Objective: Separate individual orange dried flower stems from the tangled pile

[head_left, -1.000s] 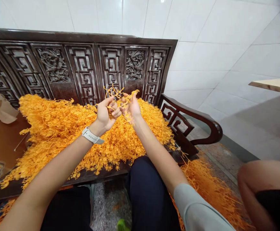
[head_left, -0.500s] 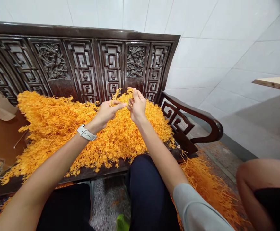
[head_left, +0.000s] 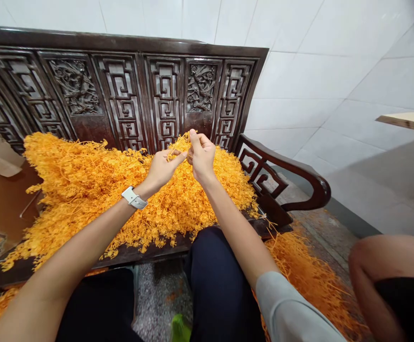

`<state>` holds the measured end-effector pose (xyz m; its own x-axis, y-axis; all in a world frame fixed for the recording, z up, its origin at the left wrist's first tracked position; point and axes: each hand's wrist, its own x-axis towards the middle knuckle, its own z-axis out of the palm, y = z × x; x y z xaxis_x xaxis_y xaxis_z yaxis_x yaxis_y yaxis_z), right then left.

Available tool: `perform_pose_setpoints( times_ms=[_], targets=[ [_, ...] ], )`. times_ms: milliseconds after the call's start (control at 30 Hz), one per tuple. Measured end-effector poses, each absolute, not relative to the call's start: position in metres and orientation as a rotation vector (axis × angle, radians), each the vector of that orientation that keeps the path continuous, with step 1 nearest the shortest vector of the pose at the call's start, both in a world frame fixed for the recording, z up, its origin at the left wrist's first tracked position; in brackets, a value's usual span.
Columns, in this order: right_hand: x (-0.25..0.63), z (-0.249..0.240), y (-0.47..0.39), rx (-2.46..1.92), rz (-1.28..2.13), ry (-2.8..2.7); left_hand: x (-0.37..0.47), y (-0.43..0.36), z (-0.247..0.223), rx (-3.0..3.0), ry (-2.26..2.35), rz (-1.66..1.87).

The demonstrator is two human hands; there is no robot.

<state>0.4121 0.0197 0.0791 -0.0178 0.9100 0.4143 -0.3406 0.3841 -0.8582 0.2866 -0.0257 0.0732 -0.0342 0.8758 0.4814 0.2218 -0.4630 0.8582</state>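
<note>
Over a big heap of orange plastic sprigs (head_left: 121, 190) my two hands are close together, their fingertips almost meeting. My left hand (head_left: 162, 168), below a white watch strap, is closed on an orange sprig (head_left: 173, 154) whose thin stems show between thumb and fingers. My right hand (head_left: 202, 159) is raised beside it, thumb and index finger pinched on thin orange strands of sprig. Whether both hands hold the same piece I cannot tell, since the fingers cover most of it.
The heap lies on a dark carved wooden bench (head_left: 117, 52) with a curved armrest (head_left: 299, 178) at right. A cardboard box (head_left: 4, 194) stands at left. More orange sprigs (head_left: 306, 270) lie on the floor, near another person's knee (head_left: 378, 254). A board edge (head_left: 406, 121) juts in at right.
My left hand has turned and moved slightly right, its pointing index finger now curled in. The sprig branches that stood up above it have lowered. My right fingers have shifted a little left.
</note>
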Motion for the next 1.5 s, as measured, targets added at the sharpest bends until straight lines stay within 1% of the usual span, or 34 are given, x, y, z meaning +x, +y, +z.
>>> perform_pose_setpoints(
  times_ms=[100, 200, 400, 567, 733, 833, 933, 1000, 1067, 1200, 1300, 1367, 1500],
  targets=[
    [0.414, 0.074, 0.025, -0.559, 1.070, -1.066, 0.286, -0.026, 0.069, 1.765, 1.225, 1.400],
    [0.417, 0.066, 0.033, -0.577, 1.097, -1.089, 0.286, -0.030, 0.071, 1.746, 1.269, 1.259],
    [0.421, 0.055, 0.051, -0.611, 1.226, -1.121, 0.293, -0.034, 0.081, 1.345, 1.118, 1.151],
    [0.406, 0.068, 0.059, -0.620, 1.326, -1.061, 0.286, -0.019, 0.086, 1.207, 1.033, 1.189],
    [0.385, 0.100, 0.093, -0.652, 1.322, -1.108, 0.268, -0.019, 0.105, 1.123, 1.030, 1.285],
    [0.411, 0.111, 0.131, -0.746, 1.250, -1.007, 0.252, -0.037, 0.122, 1.155, 1.004, 1.280],
    [0.451, 0.102, 0.153, -0.814, 1.188, -0.967, 0.234, -0.050, 0.131, 1.259, 0.978, 1.396],
    [0.463, 0.091, 0.148, -0.791, 1.219, -1.067, 0.223, -0.046, 0.128, 1.282, 1.027, 1.535],
    [0.458, 0.082, 0.130, -0.721, 1.245, -1.161, 0.217, -0.035, 0.118, 1.203, 1.114, 1.587],
    [0.413, 0.084, 0.082, -0.606, 1.277, -1.191, 0.226, -0.016, 0.094, 0.994, 1.229, 1.557],
    [0.380, 0.092, 0.058, -0.623, 1.269, -1.129, 0.245, -0.013, 0.079, 1.068, 1.184, 1.581],
    [0.364, 0.091, 0.050, -0.663, 1.201, -1.097, 0.259, -0.013, 0.073, 1.175, 1.064, 1.643],
    [0.346, 0.081, 0.043, -0.673, 0.961, -1.096, 0.277, -0.010, 0.066, 1.313, 0.904, 1.889]
  ],
)
